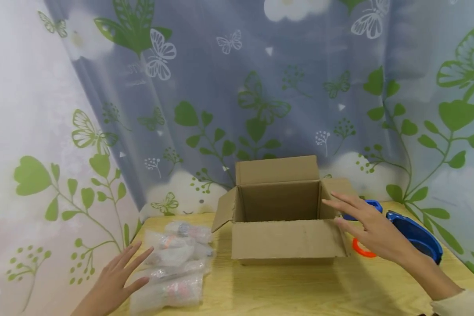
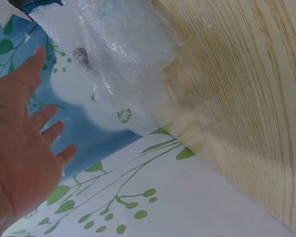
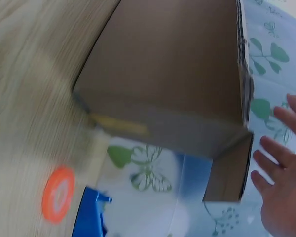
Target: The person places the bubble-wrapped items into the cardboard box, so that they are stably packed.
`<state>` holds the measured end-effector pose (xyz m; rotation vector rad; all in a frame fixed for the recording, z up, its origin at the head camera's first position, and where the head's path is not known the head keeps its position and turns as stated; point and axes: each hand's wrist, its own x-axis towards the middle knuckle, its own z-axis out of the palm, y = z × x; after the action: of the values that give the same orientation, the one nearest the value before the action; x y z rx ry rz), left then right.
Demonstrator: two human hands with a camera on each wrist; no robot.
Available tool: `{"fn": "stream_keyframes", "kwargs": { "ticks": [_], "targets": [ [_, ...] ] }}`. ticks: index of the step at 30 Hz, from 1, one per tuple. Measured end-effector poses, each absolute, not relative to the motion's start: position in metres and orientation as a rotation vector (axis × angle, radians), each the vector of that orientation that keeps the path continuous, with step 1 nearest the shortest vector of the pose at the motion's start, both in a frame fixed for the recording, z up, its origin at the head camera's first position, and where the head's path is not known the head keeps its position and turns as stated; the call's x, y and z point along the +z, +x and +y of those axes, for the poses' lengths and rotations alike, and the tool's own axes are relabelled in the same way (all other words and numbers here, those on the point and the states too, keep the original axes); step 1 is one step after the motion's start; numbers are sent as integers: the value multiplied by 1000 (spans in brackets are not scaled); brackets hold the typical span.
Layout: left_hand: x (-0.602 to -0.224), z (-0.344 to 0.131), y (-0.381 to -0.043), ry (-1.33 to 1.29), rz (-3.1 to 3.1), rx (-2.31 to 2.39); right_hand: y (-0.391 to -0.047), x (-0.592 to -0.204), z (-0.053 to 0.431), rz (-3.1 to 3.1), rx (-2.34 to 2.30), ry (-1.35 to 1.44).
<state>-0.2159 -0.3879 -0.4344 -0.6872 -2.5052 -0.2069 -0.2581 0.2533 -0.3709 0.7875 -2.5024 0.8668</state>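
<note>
An open cardboard box (image 1: 286, 239) stands on the table with its flaps folded outward. My right hand (image 1: 373, 226) hovers by the box's right flap (image 1: 337, 186), fingers spread and holding nothing. In the right wrist view that hand (image 3: 286, 173) is beside the flap (image 3: 229, 170), apart from it. To the left of the box lie several bubble-wrapped parcels (image 1: 177, 292) in a row, with coloured bits showing through the wrap. My left hand (image 1: 112, 278) is at their left side, fingers straight and empty. The left wrist view shows bubble wrap (image 2: 123, 49) past the fingertips.
Right of the box are an orange-red ring (image 1: 363, 253), a blue plastic thing (image 1: 375, 204) and a dark blue open container (image 1: 418, 237). A patterned curtain (image 1: 205, 66) hangs behind and beside the wooden table (image 1: 284, 289).
</note>
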Motion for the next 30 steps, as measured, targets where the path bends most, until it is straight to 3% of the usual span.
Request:
{"fn": "stream_keyframes", "kwargs": {
  "ticks": [11,30],
  "targets": [
    [-440,-385,-234,-818,-2483,-282,-284,-401,230,-2336,851,692],
    [-441,-391,-262,-914,-2705,-567,-284,-436,214,-2136,1159,579]
  ]
}}
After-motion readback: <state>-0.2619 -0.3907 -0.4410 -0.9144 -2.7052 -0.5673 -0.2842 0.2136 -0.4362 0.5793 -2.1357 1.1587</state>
